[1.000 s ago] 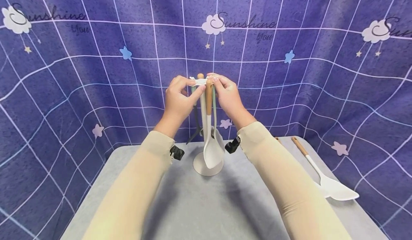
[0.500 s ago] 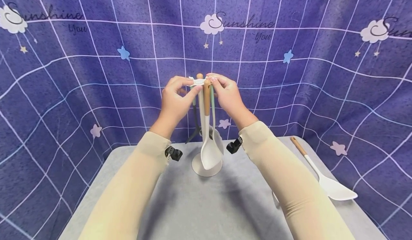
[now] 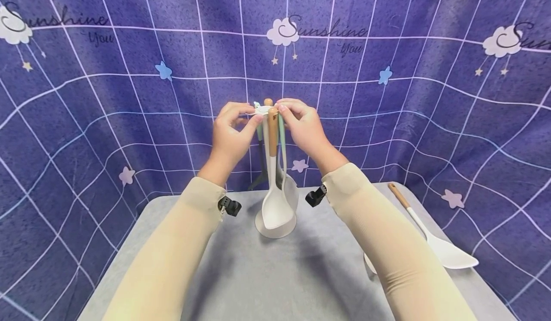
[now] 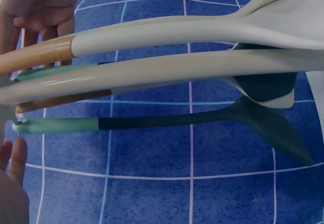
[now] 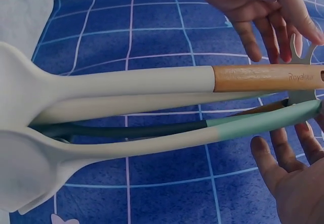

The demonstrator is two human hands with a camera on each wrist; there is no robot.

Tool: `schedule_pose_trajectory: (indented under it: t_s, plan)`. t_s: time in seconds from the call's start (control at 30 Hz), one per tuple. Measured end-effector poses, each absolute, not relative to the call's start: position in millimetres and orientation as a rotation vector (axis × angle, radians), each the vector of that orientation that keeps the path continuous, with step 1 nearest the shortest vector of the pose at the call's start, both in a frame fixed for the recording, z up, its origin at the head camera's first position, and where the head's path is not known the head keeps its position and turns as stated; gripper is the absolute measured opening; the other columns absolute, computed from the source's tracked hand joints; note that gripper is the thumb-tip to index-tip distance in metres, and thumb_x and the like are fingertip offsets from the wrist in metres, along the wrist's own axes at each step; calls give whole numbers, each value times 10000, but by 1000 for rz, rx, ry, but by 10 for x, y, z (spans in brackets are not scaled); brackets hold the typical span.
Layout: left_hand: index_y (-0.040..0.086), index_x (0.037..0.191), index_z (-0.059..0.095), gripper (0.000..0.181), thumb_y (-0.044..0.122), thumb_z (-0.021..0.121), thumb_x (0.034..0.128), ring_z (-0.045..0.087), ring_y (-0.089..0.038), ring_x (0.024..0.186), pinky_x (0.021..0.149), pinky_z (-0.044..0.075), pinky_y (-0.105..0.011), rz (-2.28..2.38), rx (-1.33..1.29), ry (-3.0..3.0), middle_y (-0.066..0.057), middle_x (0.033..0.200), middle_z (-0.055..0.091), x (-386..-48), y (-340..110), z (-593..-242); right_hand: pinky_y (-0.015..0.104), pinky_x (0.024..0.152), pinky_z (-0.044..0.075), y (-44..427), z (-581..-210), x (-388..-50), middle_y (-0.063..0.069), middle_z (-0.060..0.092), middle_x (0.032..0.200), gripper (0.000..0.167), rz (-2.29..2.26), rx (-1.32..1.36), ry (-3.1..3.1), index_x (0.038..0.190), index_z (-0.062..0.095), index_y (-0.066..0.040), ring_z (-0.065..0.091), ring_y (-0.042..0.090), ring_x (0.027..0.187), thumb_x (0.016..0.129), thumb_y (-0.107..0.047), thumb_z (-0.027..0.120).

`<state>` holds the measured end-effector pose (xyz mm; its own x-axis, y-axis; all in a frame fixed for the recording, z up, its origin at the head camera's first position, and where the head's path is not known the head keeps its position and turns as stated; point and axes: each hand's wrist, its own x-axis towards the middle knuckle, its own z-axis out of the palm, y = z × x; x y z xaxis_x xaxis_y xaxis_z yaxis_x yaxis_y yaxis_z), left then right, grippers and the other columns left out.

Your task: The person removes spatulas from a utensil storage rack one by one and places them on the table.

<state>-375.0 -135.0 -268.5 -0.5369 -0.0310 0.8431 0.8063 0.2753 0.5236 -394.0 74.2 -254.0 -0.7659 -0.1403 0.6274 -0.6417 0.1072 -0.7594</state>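
Note:
A utensil rack with a round base [image 3: 260,227] stands at the table's back, its hooked white top [image 3: 263,110] between both hands. My left hand [image 3: 232,132] pinches that top's left edge with thumb and index finger. On the opposite edge, my right hand [image 3: 305,125] pinches beside a hanging mint-handled utensil [image 5: 248,133] with a pale head. In front hangs a white broad-headed utensil [image 3: 272,177] with a wooden handle. A dark turner [image 4: 273,128] with a mint handle hangs at the left. Fingertips partly cover the hooks they hold.
A white turner [image 3: 452,254] with a wooden handle lies on the grey table [image 3: 275,282] at the right. Part of another pale object [image 3: 369,266] shows from under the right sleeve. A blue patterned curtain [image 3: 344,86] stands close behind the rack.
The rack's top has turned slightly, and the front wooden-handled utensil has swung left. My left hand has shifted a little left with the edge; the right hand stays nearly in place.

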Motion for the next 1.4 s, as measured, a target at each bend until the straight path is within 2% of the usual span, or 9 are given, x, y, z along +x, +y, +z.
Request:
schedule_pose_trajectory:
  t_s: [0.23,0.4,0.5,0.7,0.8,0.97,1.1,1.3,1.4]
  plan:
    - [-97,1158,789,196,40,820,1022,674,-378,1395,1045,656,-302,-1423,-736,-1734,-228,1356,725,-3770,-1346,-2695,332,979,700,752,-2537,-3901,160,707,1455,290,1669,795,-1958,1308,795,43,758,288,1305,1154,-172,677]
    - [-134,1192,765,207,-1,770,1034,642,-455,1459,1096,654,-360,-1439,-759,-1717,-286,1361,725,-3776,-1349,-2693,302,1077,653,756,-2528,-3862,171,719,1412,271,1615,804,-1951,1261,811,55,716,269,1348,1141,-161,698]
    - [-124,1229,765,222,4,746,1048,651,-446,1461,1104,653,-373,-1415,-752,-1741,-290,1388,729,-3778,-1358,-2702,297,1071,649,756,-2529,-3836,174,717,1401,263,1594,802,-1957,1243,816,58,709,270,1336,1135,-157,708]
    - [-72,1214,810,210,48,727,1062,687,-342,1444,1054,640,-223,-1361,-726,-1782,-238,1373,769,-3783,-1380,-2701,265,995,660,739,-2544,-3820,184,710,1383,259,1559,802,-1948,1242,815,58,713,271,1284,1129,-153,717]
    - [-59,1218,817,218,60,727,1059,686,-324,1441,1079,653,-300,-1349,-719,-1805,-225,1393,765,-3786,-1393,-2689,286,1023,660,739,-2541,-3812,182,716,1368,250,1541,806,-1939,1232,820,54,698,269,1301,1127,-148,719]
    - [-13,1262,822,249,112,703,1083,674,-296,1467,1139,638,-524,-1292,-709,-1859,-185,1460,751,-3798,-1408,-2679,339,1118,634,746,-2546,-3825,183,726,1346,237,1504,800,-1939,1199,824,59,668,280,1342,1126,-141,719]
    - [0,1261,829,257,137,689,1095,669,-296,1483,1156,622,-573,-1256,-719,-1854,-176,1456,757,-3818,-1417,-2683,348,1085,657,740,-2556,-3820,168,715,1356,245,1494,777,-1954,1198,826,39,681,276,1326,1129,-173,723]
    - [-44,1216,820,215,97,687,1123,678,-317,1468,1206,590,-350,-1241,-760,-1794,-212,1376,772,-3839,-1421,-2709,376,860,731,715,-2571,-3777,124,686,1403,269,1490,735,-1992,1227,831,-20,763,291,1215,1139,-248,720]
    - [-58,1209,810,202,74,683,1125,684,-347,1455,1227,552,-268,-1226,-784,-1774,-229,1372,769,-3847,-1410,-2722,375,840,733,716,-2571,-3747,120,676,1417,280,1492,722,-1999,1244,830,-27,775,304,1196,1144,-260,711]
